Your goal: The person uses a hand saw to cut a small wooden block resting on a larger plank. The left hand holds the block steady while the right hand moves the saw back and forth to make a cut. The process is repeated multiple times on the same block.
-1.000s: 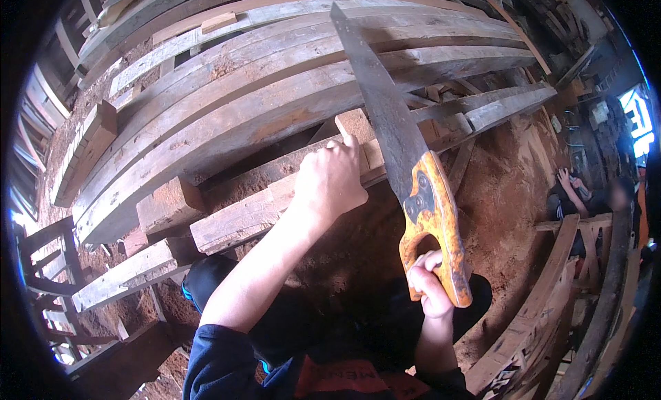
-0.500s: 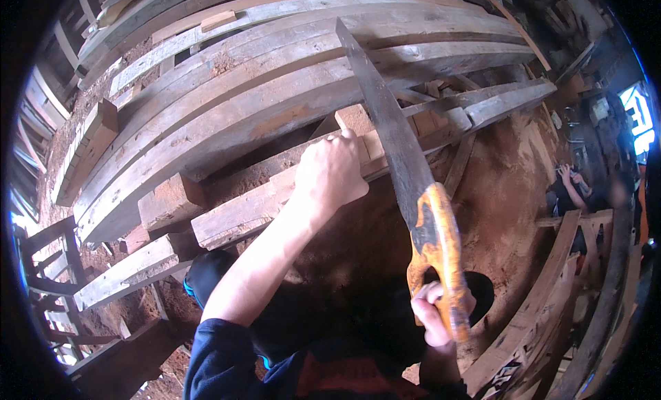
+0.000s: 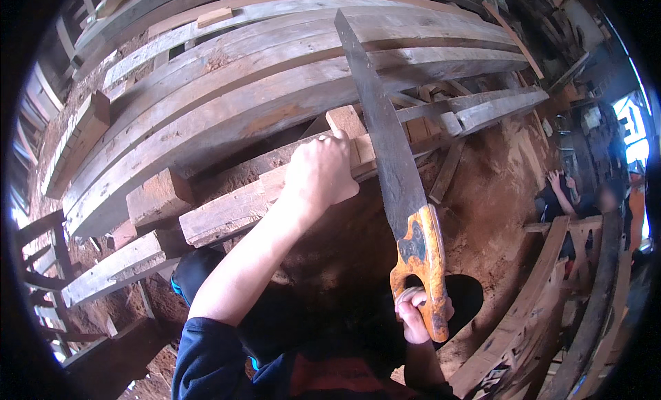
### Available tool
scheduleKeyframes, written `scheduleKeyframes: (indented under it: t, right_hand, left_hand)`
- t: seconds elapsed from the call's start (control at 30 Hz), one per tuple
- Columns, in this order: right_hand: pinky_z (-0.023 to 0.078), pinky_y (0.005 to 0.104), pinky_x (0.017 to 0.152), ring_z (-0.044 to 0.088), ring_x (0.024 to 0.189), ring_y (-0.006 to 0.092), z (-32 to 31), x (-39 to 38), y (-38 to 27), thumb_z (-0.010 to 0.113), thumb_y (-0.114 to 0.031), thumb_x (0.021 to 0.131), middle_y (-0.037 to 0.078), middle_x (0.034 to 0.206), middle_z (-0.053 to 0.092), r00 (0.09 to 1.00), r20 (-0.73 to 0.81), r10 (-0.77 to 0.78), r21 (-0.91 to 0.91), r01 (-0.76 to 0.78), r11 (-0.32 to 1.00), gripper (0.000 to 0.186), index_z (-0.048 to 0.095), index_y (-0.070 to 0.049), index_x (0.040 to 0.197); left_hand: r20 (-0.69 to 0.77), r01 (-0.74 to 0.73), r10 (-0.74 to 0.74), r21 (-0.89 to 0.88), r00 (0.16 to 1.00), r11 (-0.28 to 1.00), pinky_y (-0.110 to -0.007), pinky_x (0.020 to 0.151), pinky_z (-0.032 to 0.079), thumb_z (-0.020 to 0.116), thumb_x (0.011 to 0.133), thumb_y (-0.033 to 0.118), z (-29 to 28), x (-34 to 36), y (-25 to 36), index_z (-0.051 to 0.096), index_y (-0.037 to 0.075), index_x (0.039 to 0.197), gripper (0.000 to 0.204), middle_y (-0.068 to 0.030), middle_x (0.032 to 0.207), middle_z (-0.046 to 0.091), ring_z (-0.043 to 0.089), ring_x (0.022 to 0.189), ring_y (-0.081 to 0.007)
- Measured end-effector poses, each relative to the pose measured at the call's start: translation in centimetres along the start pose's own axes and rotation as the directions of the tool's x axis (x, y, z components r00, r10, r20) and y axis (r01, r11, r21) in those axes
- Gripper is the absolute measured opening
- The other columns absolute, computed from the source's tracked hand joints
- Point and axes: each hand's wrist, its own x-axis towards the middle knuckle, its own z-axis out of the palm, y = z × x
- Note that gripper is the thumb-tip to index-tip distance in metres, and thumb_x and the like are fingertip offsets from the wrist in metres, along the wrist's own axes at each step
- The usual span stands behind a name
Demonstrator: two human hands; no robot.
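My right hand (image 3: 414, 314) is wrapped around the worn orange-yellow handle of a handsaw (image 3: 385, 131). Its broad dark blade points away from me and narrows toward the far beams. Just left of the blade, my left hand (image 3: 320, 169) grips a notched wooden beam (image 3: 224, 211), with the fingers over its top. Seen from above, the blade crosses this beam; I cannot tell whether its teeth touch the wood. A squared block end (image 3: 345, 120) shows right beyond my left fingers.
Long grey timbers (image 3: 275, 100) lie side by side across the far side. Short wooden blocks (image 3: 160, 195) sit at the left. Reddish-brown ground (image 3: 482, 193) shows below the beam. More planks (image 3: 516, 317) run along the right, where another person's raised hands (image 3: 561, 183) appear.
The saw's handle has swung left and a little toward me, so the blade stands straighter in view. My left hand keeps its grip on the beam. The whole view has shifted slightly.
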Motion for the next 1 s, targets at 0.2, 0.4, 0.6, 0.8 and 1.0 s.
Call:
scheduleKeyframes:
  t: [0.2,0.4,0.6,0.8,1.0]
  right_hand:
    - [0.047,0.0310,0.049,0.055,0.051,0.0197,-0.7,0.0,-0.1,0.065,0.010,0.075,0.012,0.068,0.058,0.998,0.009,0.055,0.179,-0.056,0.982,0.020,0.053,0.002,0.089]
    - [0.045,0.0344,0.051,0.048,0.053,0.0192,-0.4,3.7,-4.2,0.051,-0.003,0.083,0.008,0.068,0.047,0.987,0.143,0.069,0.478,-0.130,0.869,0.014,0.043,-0.005,0.095]
    - [0.045,0.0326,0.055,0.046,0.054,0.0173,-0.3,5.3,-5.1,0.049,0.000,0.081,0.009,0.070,0.046,0.996,0.091,0.013,0.245,-0.035,0.969,0.018,0.038,-0.007,0.093]
    - [0.044,0.0339,0.053,0.046,0.050,0.0182,-0.8,4.7,-4.7,0.051,0.003,0.082,0.009,0.067,0.046,0.967,0.173,0.189,0.246,-0.228,0.942,0.018,0.040,-0.006,0.091]
    - [0.044,0.0342,0.053,0.047,0.053,0.0179,0.2,3.1,-4.2,0.053,0.006,0.082,0.010,0.068,0.049,0.941,0.215,0.263,0.191,-0.304,0.933,0.016,0.042,-0.004,0.088]
  left_hand:
    - [-0.009,-0.015,0.015,0.050,1.000,0.999,-0.034,0.066,0.059,0.066,0.065,0.015,0.4,-0.1,-0.1,0.059,-0.006,0.097,0.038,-0.0183,0.085,0.069,0.072,0.079,-0.0271]
    - [0.041,-0.015,0.013,0.044,0.999,0.999,-0.031,0.066,0.059,0.067,0.066,0.017,-0.4,-0.3,-0.5,0.059,-0.003,0.095,0.036,-0.0166,0.085,0.069,0.071,0.077,-0.0253]
    - [0.006,-0.037,0.037,0.061,0.999,0.997,-0.031,0.066,0.058,0.066,0.067,0.018,0.0,-0.2,-0.3,0.059,-0.003,0.094,0.035,-0.0160,0.085,0.069,0.071,0.078,-0.0242]
    - [0.016,-0.031,0.029,0.073,0.999,0.997,-0.031,0.066,0.058,0.066,0.067,0.018,0.0,-0.2,-0.3,0.059,-0.004,0.095,0.036,-0.0163,0.086,0.069,0.071,0.080,-0.0243]
    - [-0.009,-0.042,0.042,0.036,0.999,0.998,-0.032,0.068,0.059,0.066,0.067,0.017,0.2,-0.2,-0.5,0.059,-0.004,0.095,0.037,-0.0175,0.086,0.069,0.071,0.081,-0.0253]
